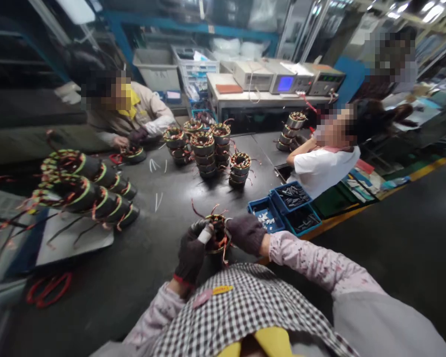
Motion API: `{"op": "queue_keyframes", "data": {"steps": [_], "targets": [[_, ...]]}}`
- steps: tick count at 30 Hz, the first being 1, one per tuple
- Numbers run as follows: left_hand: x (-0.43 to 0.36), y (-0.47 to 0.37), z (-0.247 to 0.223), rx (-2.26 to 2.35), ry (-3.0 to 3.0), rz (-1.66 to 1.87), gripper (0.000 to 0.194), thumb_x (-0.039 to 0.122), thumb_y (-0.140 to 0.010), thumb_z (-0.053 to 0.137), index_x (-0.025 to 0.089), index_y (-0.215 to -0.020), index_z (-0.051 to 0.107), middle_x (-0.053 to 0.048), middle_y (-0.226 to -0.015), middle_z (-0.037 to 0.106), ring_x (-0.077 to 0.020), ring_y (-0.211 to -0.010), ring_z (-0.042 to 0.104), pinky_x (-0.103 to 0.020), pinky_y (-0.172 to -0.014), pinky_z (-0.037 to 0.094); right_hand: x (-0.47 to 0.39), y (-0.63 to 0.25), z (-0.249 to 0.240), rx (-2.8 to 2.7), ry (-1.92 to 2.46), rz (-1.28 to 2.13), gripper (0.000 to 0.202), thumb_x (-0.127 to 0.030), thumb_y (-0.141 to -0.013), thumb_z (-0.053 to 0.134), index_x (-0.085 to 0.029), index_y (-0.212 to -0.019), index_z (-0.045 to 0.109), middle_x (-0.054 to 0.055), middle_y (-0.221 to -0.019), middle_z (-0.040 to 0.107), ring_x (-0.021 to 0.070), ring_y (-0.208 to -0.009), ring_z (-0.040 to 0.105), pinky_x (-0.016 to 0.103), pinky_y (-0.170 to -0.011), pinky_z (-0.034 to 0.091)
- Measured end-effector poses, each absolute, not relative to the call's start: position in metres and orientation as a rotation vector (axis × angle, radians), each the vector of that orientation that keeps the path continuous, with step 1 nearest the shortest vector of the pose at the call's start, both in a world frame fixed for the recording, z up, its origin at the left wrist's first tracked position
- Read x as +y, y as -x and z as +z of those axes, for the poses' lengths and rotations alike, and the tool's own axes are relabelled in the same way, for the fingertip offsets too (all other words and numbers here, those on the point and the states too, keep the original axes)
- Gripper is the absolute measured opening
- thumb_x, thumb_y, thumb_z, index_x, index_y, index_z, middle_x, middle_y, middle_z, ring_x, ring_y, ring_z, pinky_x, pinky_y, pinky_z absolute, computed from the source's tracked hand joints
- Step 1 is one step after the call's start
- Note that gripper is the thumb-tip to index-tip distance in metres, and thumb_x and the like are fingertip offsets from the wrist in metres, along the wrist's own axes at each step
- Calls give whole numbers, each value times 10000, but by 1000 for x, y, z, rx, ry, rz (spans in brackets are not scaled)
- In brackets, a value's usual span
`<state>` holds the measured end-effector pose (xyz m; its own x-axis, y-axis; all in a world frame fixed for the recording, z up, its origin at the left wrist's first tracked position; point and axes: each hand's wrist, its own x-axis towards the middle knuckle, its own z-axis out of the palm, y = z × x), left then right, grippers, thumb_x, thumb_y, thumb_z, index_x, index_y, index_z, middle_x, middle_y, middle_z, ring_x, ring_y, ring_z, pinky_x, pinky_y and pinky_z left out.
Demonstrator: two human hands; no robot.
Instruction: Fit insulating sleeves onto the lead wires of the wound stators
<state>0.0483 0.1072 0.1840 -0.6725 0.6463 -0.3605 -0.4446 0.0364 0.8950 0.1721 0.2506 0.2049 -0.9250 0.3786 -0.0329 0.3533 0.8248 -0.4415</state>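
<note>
A motor stator [219, 243], a ring with copper windings and loose wire leads, stands on the dark bench right in front of my body. My left hand [193, 248], in a dark glove with a white wrap on one finger, is closed on the stator's left rim. At the right rim is my right hand [247, 233], also gloved, its fingers curled and the tips touching the windings. Whatever those right fingertips pinch is too small to make out. One dark lead sticks up from the stator's far left side.
Stacked stators [204, 153] stand further back, with more piled in slanted rows [85, 191] at left. Blue bins [269, 220] of small parts sit right of my hands. A co-worker [144, 111] handles a stator at far left; another person [323, 163] sits at right. Test instruments [282, 79] stand behind.
</note>
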Motion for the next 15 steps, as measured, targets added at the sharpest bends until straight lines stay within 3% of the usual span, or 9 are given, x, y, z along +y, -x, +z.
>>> {"op": "queue_keyframes", "data": {"steps": [4, 8, 12, 15], "targets": [[111, -54, 184, 1526, -167, 1832, 481, 532, -597, 976, 178, -831, 750, -21, -784, 764, -139, -645, 659, -278, -625, 583, 246, -197, 194, -2977, 500, 617, 234, -278, -1017, 582, -171, -1018, 790, 119, -911, 803, 250, -818, 754, 315, -749, 525], [114, -53, 182, 1498, -216, 1784, 430, 492, -621, 958, 172, -826, 756, -33, -796, 768, -135, -632, 640, -273, -599, 546, 264, -220, 175, -2973, 599, 578, 311, -248, -968, 615, -188, -1230, 770, 152, -1091, 809, 267, -900, 759, 334, -808, 548], [113, -51, 180, 1486, -313, 1736, 389, 466, -640, 948, 168, -815, 769, -36, -798, 769, -146, -680, 653, -287, -661, 554, 275, -210, 172, -3082, 534, 714, 248, -291, -978, 589, -198, -1078, 796, 122, -901, 802, 243, -772, 738, 311, -700, 512], [112, -50, 179, 1456, -390, 1672, 381, 465, -652, 946, 170, -827, 781, -44, -831, 785, -158, -717, 669, -303, -708, 568, 275, -195, 175, -2990, 501, 1197, 335, -390, -1043, 498, -212, -1108, 774, 57, -842, 792, 182, -624, 685, 280, -622, 496]]}}
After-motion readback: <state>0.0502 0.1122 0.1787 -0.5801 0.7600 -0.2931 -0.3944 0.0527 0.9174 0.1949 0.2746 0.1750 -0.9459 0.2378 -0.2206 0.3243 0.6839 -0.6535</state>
